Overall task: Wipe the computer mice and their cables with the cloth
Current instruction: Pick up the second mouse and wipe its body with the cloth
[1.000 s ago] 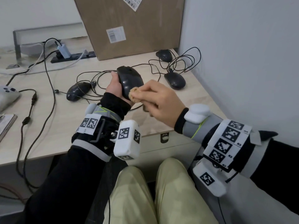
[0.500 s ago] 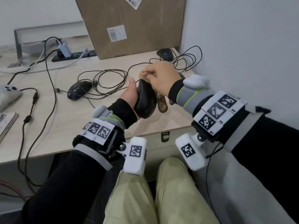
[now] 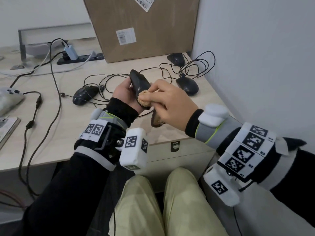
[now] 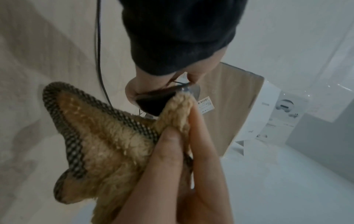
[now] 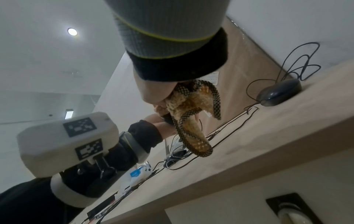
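Note:
My left hand (image 3: 127, 92) grips a black mouse (image 3: 139, 82) held tilted above the desk, nose pointing away. My right hand (image 3: 153, 97) pinches a tan fluffy cloth (image 3: 144, 100) with a checkered border and presses it on the mouse's near end. In the left wrist view the cloth (image 4: 107, 141) fans out from the right hand's fingers (image 4: 168, 151) against the mouse (image 4: 153, 103). The cloth (image 5: 193, 115) dangles below the right palm in the right wrist view. The mouse's cable (image 3: 109, 77) trails onto the desk.
Three more black mice lie on the desk: one left (image 3: 85, 97), one right (image 3: 187, 86), one far by the wall (image 3: 176, 59), with tangled cables (image 3: 196, 65). A cardboard box (image 3: 144, 28), power strip (image 3: 80, 58) and game controller (image 3: 8, 99) stand behind and left.
Half a second ago the mouse was turned on its side with the cloth at its far end. Now the mouse is turned back and the cloth has slid to its near end.

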